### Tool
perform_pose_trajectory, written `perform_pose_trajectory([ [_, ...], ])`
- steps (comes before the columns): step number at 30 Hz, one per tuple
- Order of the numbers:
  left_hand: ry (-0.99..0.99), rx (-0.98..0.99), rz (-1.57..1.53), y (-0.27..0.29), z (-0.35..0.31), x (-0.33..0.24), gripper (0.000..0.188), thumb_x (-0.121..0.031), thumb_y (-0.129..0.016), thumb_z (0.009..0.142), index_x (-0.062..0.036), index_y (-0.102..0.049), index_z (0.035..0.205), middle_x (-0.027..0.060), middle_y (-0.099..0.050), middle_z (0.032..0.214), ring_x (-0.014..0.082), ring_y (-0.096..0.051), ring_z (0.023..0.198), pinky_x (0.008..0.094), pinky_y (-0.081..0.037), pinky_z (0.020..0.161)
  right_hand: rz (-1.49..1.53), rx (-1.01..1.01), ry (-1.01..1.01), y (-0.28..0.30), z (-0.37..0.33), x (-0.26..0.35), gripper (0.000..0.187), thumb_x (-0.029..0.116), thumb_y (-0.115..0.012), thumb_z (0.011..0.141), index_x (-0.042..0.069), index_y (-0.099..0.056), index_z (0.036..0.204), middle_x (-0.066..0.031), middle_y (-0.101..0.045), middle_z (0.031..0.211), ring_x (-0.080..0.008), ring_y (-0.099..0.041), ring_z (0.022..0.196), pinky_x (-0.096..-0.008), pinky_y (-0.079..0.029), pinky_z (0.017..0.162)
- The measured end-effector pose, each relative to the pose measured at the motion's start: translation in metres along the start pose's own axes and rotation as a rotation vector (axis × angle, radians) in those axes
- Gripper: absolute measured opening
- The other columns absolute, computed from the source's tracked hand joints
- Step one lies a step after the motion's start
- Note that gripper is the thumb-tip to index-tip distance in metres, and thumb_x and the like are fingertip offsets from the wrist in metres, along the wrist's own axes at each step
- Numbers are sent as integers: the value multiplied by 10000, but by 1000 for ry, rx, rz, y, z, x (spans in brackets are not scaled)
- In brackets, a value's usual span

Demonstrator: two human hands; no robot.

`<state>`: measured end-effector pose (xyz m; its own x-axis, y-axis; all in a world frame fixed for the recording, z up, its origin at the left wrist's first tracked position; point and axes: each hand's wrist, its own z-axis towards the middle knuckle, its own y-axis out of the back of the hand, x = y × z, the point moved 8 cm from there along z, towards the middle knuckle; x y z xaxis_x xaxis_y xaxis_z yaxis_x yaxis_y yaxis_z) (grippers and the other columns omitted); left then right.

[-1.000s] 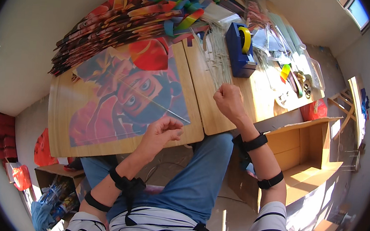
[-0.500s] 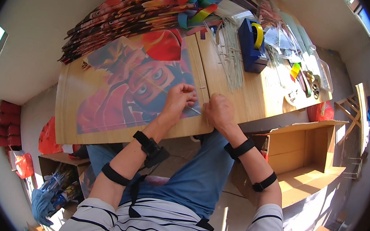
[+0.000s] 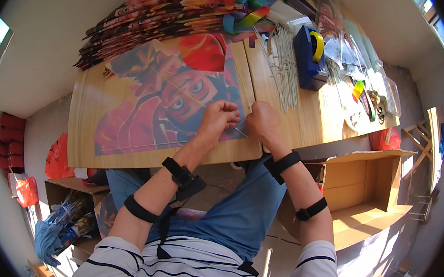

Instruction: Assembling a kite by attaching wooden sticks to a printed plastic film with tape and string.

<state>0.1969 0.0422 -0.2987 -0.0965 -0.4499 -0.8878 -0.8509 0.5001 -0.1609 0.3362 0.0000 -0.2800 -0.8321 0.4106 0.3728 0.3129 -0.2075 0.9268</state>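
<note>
Black-strapped arms [image 3: 148,191], two hands: left hand [image 3: 219,120] loosely curled, can't tell if gripping; right hand [image 3: 263,122] fisted, contents hidden. One printed sheet [image 3: 174,105] under the left, flat on the table [image 3: 80,136]; I'd keep it smooth, its two visible thin rods [image 3: 194,98] straight. Beyond: one blue tape dispenser [image 3: 310,67], uncountable loose sticks [image 3: 286,70]; rightward, one open cardboard box [image 3: 363,182].
</note>
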Motion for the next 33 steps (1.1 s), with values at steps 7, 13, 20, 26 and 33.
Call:
perform_pose_trajectory([
  [7, -84, 221, -72, -29, -27, -23, 193, -80, -579, 950, -2, -577, 1126, 83, -651, 1042, 154, -653, 910, 294, -546, 808, 957, 516, -242, 25, -49, -15, 142, 141, -684, 757, 19, -648, 696, -51, -624, 665, -131, -556, 567, -289, -390, 501],
  [13, -70, 498, -114, -57, -51, -22, 113, -126, -615, 961, -19, -619, 995, 72, -677, 916, 146, -665, 828, 287, -557, 777, 1085, 499, -263, 74, -95, -7, 115, 139, -687, 815, 45, -638, 771, 18, -553, 648, -28, -411, 510, -200, -273, 456],
  [20, -29, 559, -145, -71, -79, -34, 108, -130, -628, 954, -22, -627, 961, 86, -683, 868, 153, -680, 776, 278, -567, 726, 1093, 378, -226, 103, -144, -11, 103, 141, -681, 840, 47, -659, 804, 41, -576, 681, -10, -463, 591, -188, -328, 511],
  [26, -23, 562, -178, -69, -99, -43, 94, -121, -609, 959, -28, -623, 959, 116, -693, 857, 168, -695, 740, 277, -578, 696, 1090, 266, -157, 97, -176, -12, 114, 106, -682, 846, 11, -642, 798, 53, -551, 692, -17, -464, 645, -200, -368, 560],
  [33, -41, 598, -150, -82, -111, -34, 100, -115, -598, 959, -36, -599, 898, 122, -694, 844, 154, -680, 707, 268, -571, 670, 959, 105, -174, 105, -209, -20, 233, 199, -703, 824, -14, -611, 849, -62, -560, 702, -139, -545, 643, -315, -446, 586],
])
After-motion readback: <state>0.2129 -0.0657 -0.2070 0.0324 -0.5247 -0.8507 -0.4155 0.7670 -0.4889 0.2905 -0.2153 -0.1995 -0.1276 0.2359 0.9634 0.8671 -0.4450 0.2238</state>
